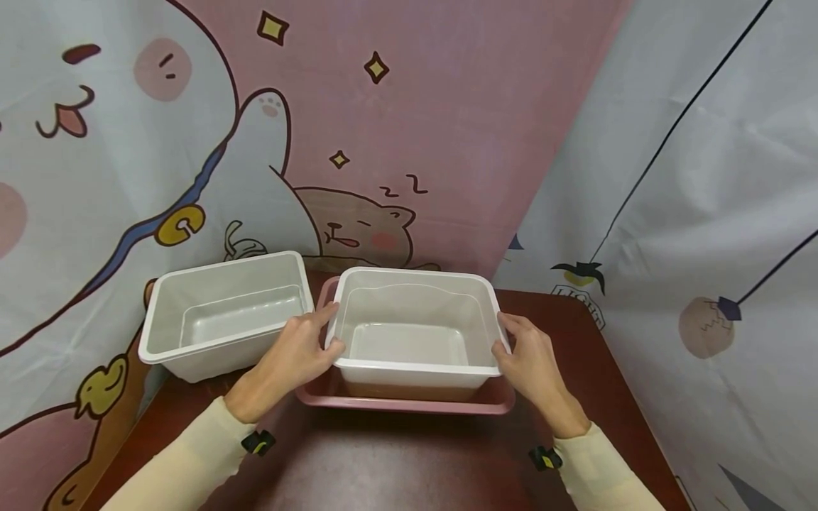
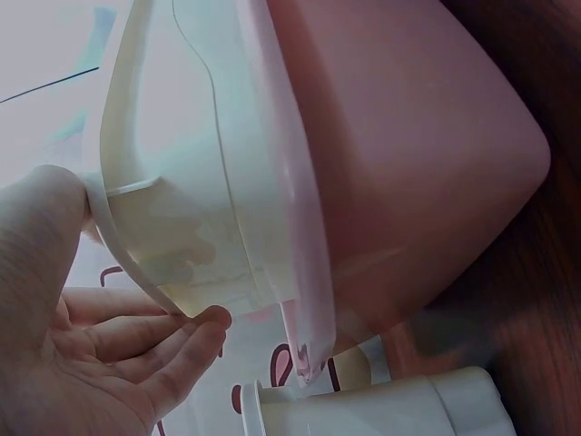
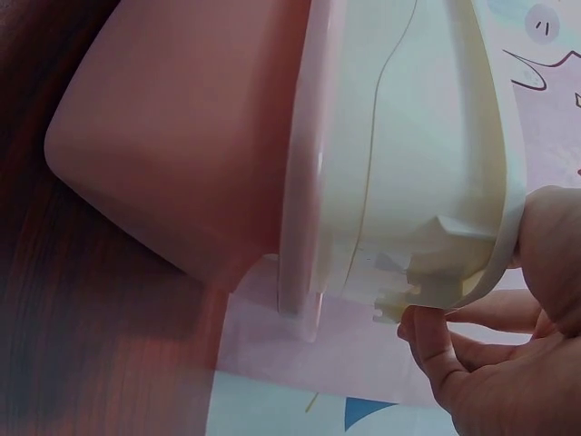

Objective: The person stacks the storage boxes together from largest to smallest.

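Note:
A white plastic bin (image 1: pixel 415 367) sits partway down inside a pink plastic bin (image 1: pixel 409 405), its upper walls standing above the pink rim. My left hand (image 1: pixel 303 351) grips the white bin's left rim, and my right hand (image 1: pixel 530 355) holds the right rim. From the left wrist view, the thumb and fingers of that hand (image 2: pixel 109 359) pinch the rim of the white bin (image 2: pixel 191 127). In the right wrist view, the right hand (image 3: pixel 508 363) likewise pinches the white bin's edge (image 3: pixel 427 154), beside the pink bin (image 3: pixel 200 136). The white bin's base is hidden from both wrist views.
A second white bin (image 1: pixel 220 345) stands to the left, close beside the pink one. Both stand on a dark red-brown table (image 1: pixel 377 461). Behind the table hangs a printed cloth (image 1: pixel 460 142) with cartoon animals, and another pale cloth (image 1: pixel 722 177) borders the right side.

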A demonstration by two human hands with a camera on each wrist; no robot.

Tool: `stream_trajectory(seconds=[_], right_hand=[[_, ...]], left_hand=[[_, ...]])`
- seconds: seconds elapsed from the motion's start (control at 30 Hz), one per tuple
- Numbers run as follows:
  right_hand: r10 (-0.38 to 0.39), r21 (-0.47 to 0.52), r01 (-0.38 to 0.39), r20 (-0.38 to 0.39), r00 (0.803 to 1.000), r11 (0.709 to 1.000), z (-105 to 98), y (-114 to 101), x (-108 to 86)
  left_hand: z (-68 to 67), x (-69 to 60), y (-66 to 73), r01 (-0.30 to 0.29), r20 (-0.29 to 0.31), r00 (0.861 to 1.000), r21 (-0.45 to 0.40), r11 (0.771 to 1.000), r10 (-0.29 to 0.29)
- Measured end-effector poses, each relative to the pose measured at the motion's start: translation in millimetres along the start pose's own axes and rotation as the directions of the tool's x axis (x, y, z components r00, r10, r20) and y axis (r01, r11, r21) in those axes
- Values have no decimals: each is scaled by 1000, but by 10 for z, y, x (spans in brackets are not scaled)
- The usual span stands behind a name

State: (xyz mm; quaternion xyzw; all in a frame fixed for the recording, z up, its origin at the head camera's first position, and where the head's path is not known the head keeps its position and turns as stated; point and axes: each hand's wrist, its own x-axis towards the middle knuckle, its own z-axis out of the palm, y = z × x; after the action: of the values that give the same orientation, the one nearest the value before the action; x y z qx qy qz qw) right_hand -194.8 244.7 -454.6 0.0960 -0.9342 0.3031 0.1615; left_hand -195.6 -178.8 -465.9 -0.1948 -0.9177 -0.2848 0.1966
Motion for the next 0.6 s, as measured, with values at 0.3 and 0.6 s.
stream_trajectory(seconds=[0.3,0.6], right_hand=[[14,-3,-14,16,1000,1000,-10,-10,-18],[19,-28,-18,41,999,999,-25,-14,-24]], left_hand=[[5,-15,7,0,-1,1000,-10,1000,0],[-1,-68,16,46,22,999,-15,999,-46]])
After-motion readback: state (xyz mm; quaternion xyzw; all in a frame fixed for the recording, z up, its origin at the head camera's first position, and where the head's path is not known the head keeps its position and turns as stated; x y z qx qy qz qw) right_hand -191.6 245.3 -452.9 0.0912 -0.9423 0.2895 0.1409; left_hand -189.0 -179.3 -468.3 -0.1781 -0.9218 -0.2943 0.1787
